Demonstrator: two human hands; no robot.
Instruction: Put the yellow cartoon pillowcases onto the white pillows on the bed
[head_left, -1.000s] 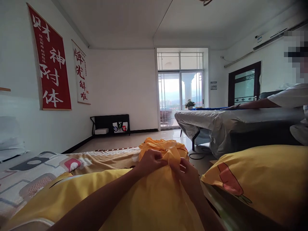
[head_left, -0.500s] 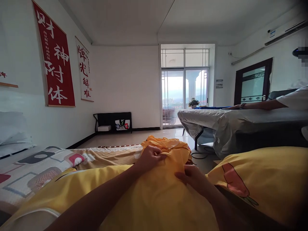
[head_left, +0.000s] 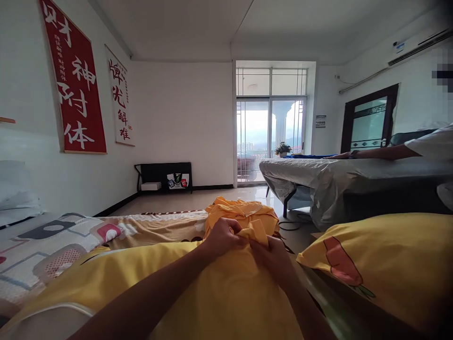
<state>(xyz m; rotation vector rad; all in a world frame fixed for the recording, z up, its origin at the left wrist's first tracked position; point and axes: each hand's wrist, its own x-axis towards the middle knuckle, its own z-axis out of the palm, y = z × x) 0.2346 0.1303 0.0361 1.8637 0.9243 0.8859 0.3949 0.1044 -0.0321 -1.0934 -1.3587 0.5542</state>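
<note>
A yellow pillowcase (head_left: 226, 293) lies across the lower middle of the view, over a pillow. My left hand (head_left: 221, 238) is closed on the bunched yellow fabric at its far end. My right hand (head_left: 272, 255) is closed on the same fabric just to the right, and the two hands almost touch. A crumpled heap of yellow cloth (head_left: 242, 212) sits right behind the hands. A second yellow pillow (head_left: 385, 264) with an orange carrot print rests at the lower right.
A patterned bed sheet (head_left: 63, 241) covers the bed at the left. Another bed with a grey cover (head_left: 339, 182) stands at the right, where another person's arm (head_left: 371, 153) rests. Red and white banners hang on the left wall. Glass doors are at the back.
My right hand has moved up and left, from lower on the pillowcase back to the bunched fabric beside my left hand. The left hand has kept its grip.
</note>
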